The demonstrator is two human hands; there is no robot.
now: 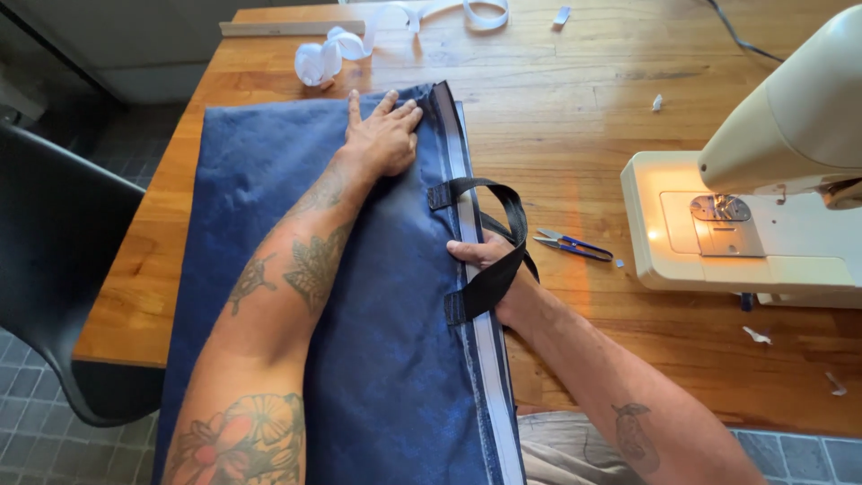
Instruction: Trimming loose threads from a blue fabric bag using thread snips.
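A dark blue fabric piece lies flat on the wooden table, with a white strip running along its right edge. A black webbing handle loop is attached at that edge. My left hand presses flat on the fabric near its far right corner, fingers together. My right hand sits at the fabric's edge under the black strap, which crosses over its back; the fingertips touch the white strip.
A cream sewing machine with its lamp on stands at the right. Small blue-handled snips lie between it and the fabric. White tape coils and a ruler lie at the far edge. A black chair stands left.
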